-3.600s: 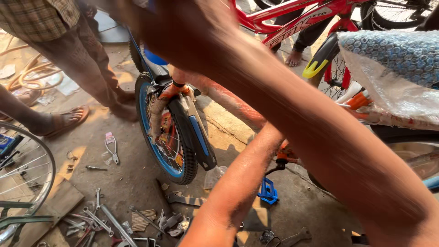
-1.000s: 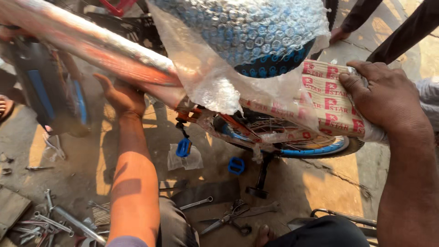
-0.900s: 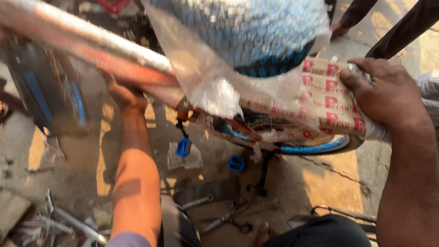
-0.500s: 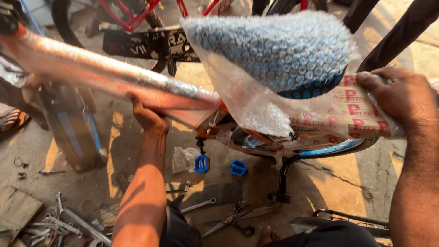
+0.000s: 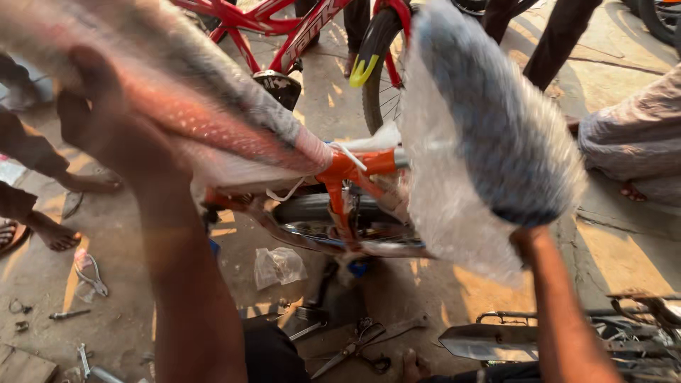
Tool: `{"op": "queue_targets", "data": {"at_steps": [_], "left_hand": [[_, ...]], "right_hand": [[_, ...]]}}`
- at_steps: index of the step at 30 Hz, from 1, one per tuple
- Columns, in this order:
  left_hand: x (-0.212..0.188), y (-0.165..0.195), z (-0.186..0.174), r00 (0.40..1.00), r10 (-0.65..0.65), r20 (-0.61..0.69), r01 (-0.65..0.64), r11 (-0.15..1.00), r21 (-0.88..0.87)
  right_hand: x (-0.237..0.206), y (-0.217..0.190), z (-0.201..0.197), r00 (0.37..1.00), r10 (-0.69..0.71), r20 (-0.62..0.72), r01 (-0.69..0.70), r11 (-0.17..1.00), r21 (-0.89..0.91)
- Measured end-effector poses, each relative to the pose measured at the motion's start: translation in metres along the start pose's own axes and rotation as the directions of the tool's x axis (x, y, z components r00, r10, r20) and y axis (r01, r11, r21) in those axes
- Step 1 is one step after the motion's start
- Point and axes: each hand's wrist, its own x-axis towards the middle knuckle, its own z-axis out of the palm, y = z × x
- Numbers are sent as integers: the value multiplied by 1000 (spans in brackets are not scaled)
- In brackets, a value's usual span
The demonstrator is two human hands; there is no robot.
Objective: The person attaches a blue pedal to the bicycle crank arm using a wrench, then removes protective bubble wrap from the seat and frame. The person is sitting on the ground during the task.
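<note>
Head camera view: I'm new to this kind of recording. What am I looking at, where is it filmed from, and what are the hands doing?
The camera sits on a person's head and looks down at their two bare hands; there is no machine. The left hand grips the plastic-wrapped frame tube of an orange bicycle. The right hand is under the blue saddle in clear plastic wrap; its grip is mostly hidden. On the dusty concrete floor lie metal pliers, scissors and a crumpled clear plastic bag. A red bicycle stands behind.
</note>
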Motion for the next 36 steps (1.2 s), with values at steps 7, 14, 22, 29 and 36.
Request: {"op": "queue_targets", "data": {"at_steps": [7,14,22,29,36], "left_hand": [[10,34,70,999,29,15,-29,998,49],[0,31,130,993,-29,118,14,992,125],[-3,55,146,973,-53,223,7,979,203],[9,91,118,903,-63,426,-58,962,266],[32,132,75,731,-161,663,-96,938,333]], "right_hand": [[-60,119,25,983,133,127,-156,969,193],[-142,220,63,953,207,221,-253,945,206],[-220,262,111,904,177,390,-207,978,35],[-246,226,151,791,-9,611,273,900,-341],[-174,76,157,-106,-330,938,982,115,151]]}}
